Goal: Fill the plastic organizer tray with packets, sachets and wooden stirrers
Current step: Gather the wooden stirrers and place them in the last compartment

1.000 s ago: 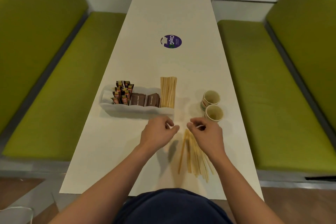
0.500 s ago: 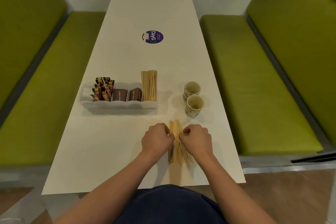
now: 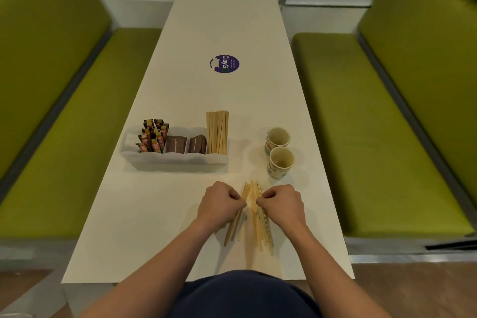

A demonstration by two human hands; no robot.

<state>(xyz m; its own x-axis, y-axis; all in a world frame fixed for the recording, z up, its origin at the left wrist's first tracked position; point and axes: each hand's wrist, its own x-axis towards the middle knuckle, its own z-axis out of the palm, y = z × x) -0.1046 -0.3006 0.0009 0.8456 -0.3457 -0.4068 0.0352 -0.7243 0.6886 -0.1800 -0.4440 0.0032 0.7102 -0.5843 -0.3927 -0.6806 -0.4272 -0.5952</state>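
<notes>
A white plastic organizer tray (image 3: 144,157) stands on the table's left half. It holds dark orange-marked sachets (image 3: 152,137) in its left compartment, brown sugar packets (image 3: 176,144) in the two middle ones, and upright wooden stirrers (image 3: 217,133) at its right end. A loose bunch of wooden stirrers (image 3: 260,227) lies on the table near the front edge. My left hand (image 3: 219,204) and my right hand (image 3: 282,205) sit curled on either side of that bunch, fingertips pinching its upper part. The bunch fans out below the hands.
Two paper cups (image 3: 280,160) stand right of the tray, close to the far ends of the loose stirrers. A round purple sticker (image 3: 224,63) marks the white table (image 3: 180,240) further back. Green benches (image 3: 374,137) flank both sides.
My hands came together from a wider spread and gathered the scattered stirrers into a narrower bunch. The camera view shifted a little.
</notes>
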